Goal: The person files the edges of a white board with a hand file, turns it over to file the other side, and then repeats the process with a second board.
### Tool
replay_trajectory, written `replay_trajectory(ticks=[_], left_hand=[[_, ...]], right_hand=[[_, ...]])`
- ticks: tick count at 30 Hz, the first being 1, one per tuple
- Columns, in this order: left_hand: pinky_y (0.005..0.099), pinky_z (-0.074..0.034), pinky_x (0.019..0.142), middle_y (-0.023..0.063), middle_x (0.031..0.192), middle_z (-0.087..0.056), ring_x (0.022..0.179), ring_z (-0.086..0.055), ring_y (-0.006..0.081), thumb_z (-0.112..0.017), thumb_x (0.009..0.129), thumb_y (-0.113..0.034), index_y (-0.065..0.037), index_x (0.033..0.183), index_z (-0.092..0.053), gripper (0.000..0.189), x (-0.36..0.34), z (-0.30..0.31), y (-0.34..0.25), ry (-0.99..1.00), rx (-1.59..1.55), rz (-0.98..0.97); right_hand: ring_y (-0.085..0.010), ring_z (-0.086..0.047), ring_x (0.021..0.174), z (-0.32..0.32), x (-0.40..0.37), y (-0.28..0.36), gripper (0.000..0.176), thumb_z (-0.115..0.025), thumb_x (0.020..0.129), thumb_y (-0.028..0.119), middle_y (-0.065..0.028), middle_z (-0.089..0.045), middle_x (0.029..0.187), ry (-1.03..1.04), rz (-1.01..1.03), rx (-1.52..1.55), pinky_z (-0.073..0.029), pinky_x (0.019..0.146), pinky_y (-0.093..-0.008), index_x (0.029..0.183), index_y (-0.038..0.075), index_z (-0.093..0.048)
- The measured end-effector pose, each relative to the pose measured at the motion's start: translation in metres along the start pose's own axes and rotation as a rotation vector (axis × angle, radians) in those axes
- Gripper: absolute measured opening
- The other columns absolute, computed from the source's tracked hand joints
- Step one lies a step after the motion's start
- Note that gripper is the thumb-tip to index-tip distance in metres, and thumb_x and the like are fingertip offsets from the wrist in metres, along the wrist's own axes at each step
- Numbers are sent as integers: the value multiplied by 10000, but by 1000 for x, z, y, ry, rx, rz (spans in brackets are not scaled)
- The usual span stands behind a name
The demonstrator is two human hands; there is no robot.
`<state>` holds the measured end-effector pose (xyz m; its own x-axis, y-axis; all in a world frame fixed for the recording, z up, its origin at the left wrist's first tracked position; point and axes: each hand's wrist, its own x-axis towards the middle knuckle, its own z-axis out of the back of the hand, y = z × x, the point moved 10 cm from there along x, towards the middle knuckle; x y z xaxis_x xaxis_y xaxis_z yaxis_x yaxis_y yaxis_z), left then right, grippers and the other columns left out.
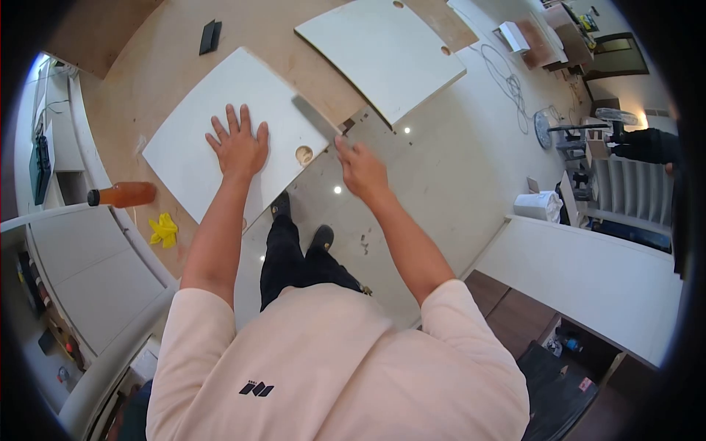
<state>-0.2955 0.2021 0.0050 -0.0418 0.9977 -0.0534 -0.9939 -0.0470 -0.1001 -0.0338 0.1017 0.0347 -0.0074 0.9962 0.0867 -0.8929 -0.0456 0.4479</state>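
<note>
A white panel with a round hole near its right corner lies on the brown wooden worktop. My left hand rests flat on this panel, its fingers spread. At the panel's right edge, my right hand is closed round one end of a thin, flat grey tool, blurred along its length. The tool reaches over the panel's upper right edge; whether it touches that edge is unclear. Just below my right hand's side of the panel, the round hole shows bare wood inside.
A second white panel lies at the upper right. A dark bracket, an orange bottle and a yellow cloth are on the worktop. Cables and a fan stand beyond. Another person is at far right.
</note>
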Motion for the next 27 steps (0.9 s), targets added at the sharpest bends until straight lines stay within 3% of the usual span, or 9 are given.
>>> replay_trajectory(ticks=[5,8,11,14,17,20,27], left_hand=[[628,-24,1203,117,1681,-152,1526,-72,460,-354,1010,-555,-179,1605,-248,712,-2,3,0,10,28,17],[630,-28,1202,121,1679,-162,1523,-80,463,-359,1009,-552,-177,1602,-255,709,-2,0,-2,-3,27,10],[639,-38,1198,131,1674,-175,1518,-88,474,-362,1010,-550,-174,1597,-268,704,-3,2,-1,-15,10,-8],[641,-40,1197,135,1673,-176,1518,-85,476,-359,1011,-552,-174,1597,-267,704,3,6,-3,-17,7,1],[638,-36,1199,133,1674,-171,1519,-83,474,-357,1010,-558,-176,1600,-258,710,-2,1,1,-8,40,9],[638,-36,1200,134,1674,-172,1518,-88,477,-358,1009,-561,-175,1599,-261,711,0,-1,-1,-24,29,1],[628,-63,1204,124,1677,-168,1521,-98,464,-346,1019,-564,-184,1604,-249,704,-1,5,-2,16,53,18]], right_hand=[[-340,-621,762,-2,-73,-21,407,-628,957,229,-99,-579,898,21,-23,93,-509,636,-444,1362,268,-603],[-327,-617,733,-2,-5,-11,410,-661,938,193,-86,-568,881,-40,-2,16,-515,628,-415,1341,271,-635],[-332,-623,733,0,9,-7,422,-660,941,193,-91,-573,885,-22,59,-62,-521,629,-411,1354,272,-626],[-345,-635,754,7,-58,-20,367,-609,960,225,-94,-590,939,-51,20,69,-529,618,-455,1325,260,-612],[-359,-631,748,1,-61,-22,372,-605,961,219,-98,-593,941,-26,-4,81,-527,619,-460,1331,259,-606],[-344,-629,734,0,3,-6,431,-633,946,197,-81,-581,918,-52,19,18,-528,614,-431,1367,279,-599],[-352,-642,767,-6,-83,-11,400,-609,958,233,-98,-583,939,-15,-17,90,-525,622,-473,1355,277,-591]])
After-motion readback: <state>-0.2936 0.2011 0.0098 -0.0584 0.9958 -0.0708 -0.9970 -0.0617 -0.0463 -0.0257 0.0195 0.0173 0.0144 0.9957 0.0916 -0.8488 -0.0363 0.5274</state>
